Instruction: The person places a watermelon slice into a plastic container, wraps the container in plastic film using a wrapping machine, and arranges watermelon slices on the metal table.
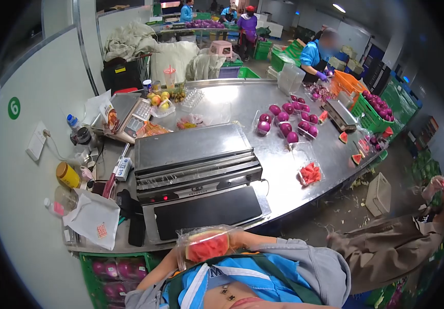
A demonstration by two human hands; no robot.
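Close to my chest is a cut piece of watermelon (209, 248) with red flesh, in clear plastic wrap that stands out around its edges. My left hand (174, 257) holds it from the left side, and my right hand (238, 239) is against its right side. The melon and the film hide most of my fingers. Just beyond lies the black pad (208, 212) of a film-wrapping machine (193, 149), its red light lit. A clear tray of red watermelon pieces (310, 174) rests on the metal table (278, 198) to the right.
Trays of purple onions (283, 118) stand across the table, near a scale (341, 114) and a green crate of onions (379, 108). Fruit (159, 99) and a phone (136, 229) lie at left. A co-worker (315, 55) stands at the far side; another person's arm (394, 252) extends at right.
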